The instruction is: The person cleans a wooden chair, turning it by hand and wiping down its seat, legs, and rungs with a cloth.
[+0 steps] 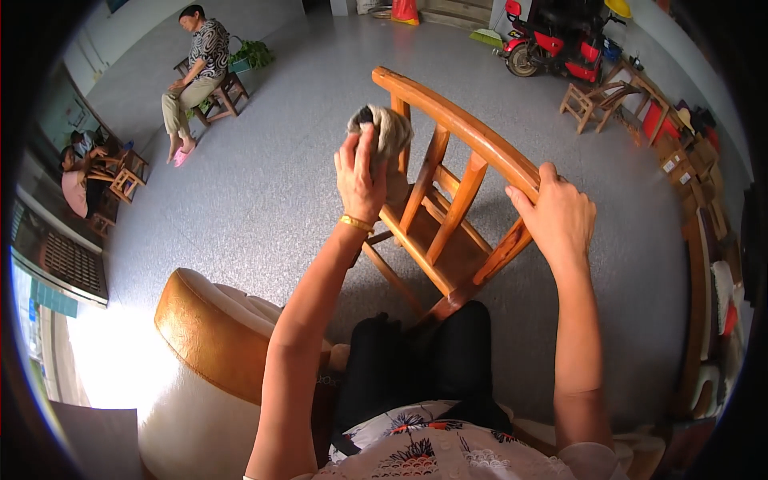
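Note:
A varnished wooden chair (459, 243) stands tilted in front of my knees, its slatted back towards me. My right hand (561, 210) grips the right end of the curved top rail (468, 132), thumb on the near side. In my left hand (362, 177) is a bunched grey-beige cloth (393, 135), held up beside the left post of the chair back. Part of the cloth hangs below the fingers, near that post. Whether it touches the wood I cannot tell. A gold bracelet (357, 224) circles my left wrist.
A padded sofa arm (210, 330) rises at my left. Ahead left a person (204, 72) sits on a wooden chair; further left more people sit by wooden chairs (126, 180). A red electric scooter (558, 45) and a wooden chair (591, 105) stand far right. Cardboard boxes (678, 168) line the right wall.

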Available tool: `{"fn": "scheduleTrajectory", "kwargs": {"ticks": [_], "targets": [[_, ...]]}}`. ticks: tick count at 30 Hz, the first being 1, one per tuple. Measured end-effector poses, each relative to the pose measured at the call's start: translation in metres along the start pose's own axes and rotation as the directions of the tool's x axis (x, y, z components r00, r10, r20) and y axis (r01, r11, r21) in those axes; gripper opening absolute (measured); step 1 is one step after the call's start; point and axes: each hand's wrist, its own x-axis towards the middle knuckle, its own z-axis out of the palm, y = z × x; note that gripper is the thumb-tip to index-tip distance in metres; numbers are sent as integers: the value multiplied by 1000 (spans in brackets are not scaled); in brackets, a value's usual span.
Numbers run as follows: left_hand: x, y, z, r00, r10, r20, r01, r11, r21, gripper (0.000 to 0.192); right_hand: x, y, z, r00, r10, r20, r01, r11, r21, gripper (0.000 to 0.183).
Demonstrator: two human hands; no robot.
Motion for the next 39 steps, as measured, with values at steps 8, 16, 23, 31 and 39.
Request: {"fn": "scheduleTrajectory", "kwargs": {"ticks": [8, 16, 23, 31, 39], "targets": [[21, -11, 78, 988, -72, -138, 78, 996, 42, 61, 0, 1, 0, 999, -16, 33, 17, 1000, -5, 43], [-35, -30, 103, 998, -47, 47, 37, 983, 182, 61, -3, 5, 1, 1000, -1, -8, 1, 999, -38, 43], [-90, -54, 85, 899, -38, 435, -103, 949, 297, 70, -3, 8, 4, 999, 6, -43, -8, 999, -44, 43], [-106, -62, 58, 586, -247, 771, -188, 884, 427, 67, -4, 4, 0, 996, -25, -82, 24, 1000, -15, 42], [-172, -163, -8, 203, -765, 611, 489, 620, 614, 43, 6, 16, 15, 998, -12, -68, 9, 999, -34, 42]]}}
